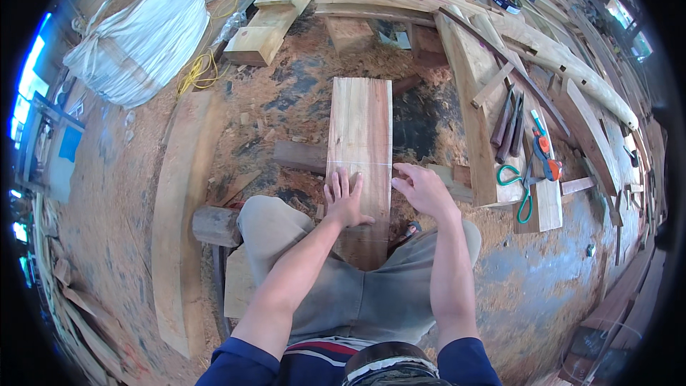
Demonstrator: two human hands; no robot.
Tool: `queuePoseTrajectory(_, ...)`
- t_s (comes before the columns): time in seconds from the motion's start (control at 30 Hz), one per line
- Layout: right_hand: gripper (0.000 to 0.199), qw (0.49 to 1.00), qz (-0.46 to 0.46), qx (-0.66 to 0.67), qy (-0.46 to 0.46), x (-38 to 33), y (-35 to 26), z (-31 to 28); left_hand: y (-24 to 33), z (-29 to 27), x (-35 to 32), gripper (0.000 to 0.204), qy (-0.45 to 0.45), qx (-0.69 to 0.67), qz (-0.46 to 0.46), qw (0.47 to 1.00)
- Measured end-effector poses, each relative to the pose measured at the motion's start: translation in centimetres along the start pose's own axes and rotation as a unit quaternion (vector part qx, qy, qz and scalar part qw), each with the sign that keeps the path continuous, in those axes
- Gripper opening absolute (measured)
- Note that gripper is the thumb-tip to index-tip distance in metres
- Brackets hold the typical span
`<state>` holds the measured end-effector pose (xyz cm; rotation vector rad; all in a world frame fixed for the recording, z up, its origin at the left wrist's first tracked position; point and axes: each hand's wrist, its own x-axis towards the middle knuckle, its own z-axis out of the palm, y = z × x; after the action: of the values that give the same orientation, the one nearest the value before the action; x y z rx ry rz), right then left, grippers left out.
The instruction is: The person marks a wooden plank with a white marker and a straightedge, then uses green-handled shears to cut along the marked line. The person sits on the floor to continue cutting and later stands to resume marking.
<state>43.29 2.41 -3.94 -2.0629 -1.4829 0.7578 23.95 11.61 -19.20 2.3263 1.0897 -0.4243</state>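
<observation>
A thick pale wooden board (364, 118) lies lengthwise in front of me, its near end between my knees. A thin light line crosses its face, and fainter lines run along it. My left hand (346, 200) rests flat on the board just below the cross line, fingers spread. At the board's right edge, level with that line, my right hand (423, 187) is closed, with thumb and forefinger drawn together. Whatever may be between those fingers is hidden or too small to make out. A dark wooden block (300, 156) sits under the board, crosswise.
A mallet-like wooden block (216, 226) stands by my left knee. On beams at right lie several chisels (516, 125), green-handled scissors (525, 200) and an orange-and-blue tool (547, 157). A long beam (179, 243) and white sack (146, 36) are at left; yellow cord (199, 75) lies nearby.
</observation>
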Motion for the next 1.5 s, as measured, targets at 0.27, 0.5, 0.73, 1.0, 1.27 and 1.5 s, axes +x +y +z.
queuePoseTrajectory(0.27, 0.042, 1.0, 0.01, -0.007, -0.01, 0.3, -0.1, 0.4, -0.1, 0.1, 0.0, 0.145, 0.002, -0.012, 0.004, 1.0)
queuePoseTrajectory(0.5, 0.045, 1.0, 0.02, 0.011, -0.003, 0.3, -0.2, 0.5, -0.1, 0.1, 0.0, 0.145, 0.006, -0.011, 0.01, 1.0)
queuePoseTrajectory(0.73, 0.045, 1.0, 0.011, 0.019, 0.001, 0.1, -0.7, 0.3, -0.1, -0.3, -0.5, 0.143, 0.012, -0.019, 0.011, 1.0)
queuePoseTrajectory(1.0, 0.044, 1.0, 0.001, 0.014, 0.007, 0.3, -0.5, 0.5, -0.1, -0.1, -0.3, 0.14, 0.023, -0.021, 0.018, 0.999)
queuePoseTrajectory(1.27, 0.041, 1.0, -0.007, 0.004, -0.008, 0.7, 0.9, 1.1, 0.2, 0.6, 0.2, 0.135, 0.057, -0.018, 0.01, 0.998)
queuePoseTrajectory(1.5, 0.042, 0.999, -0.035, -0.009, 0.005, 1.1, 1.7, 1.2, -0.1, 0.7, 0.1, 0.136, 0.076, -0.02, 0.016, 0.997)
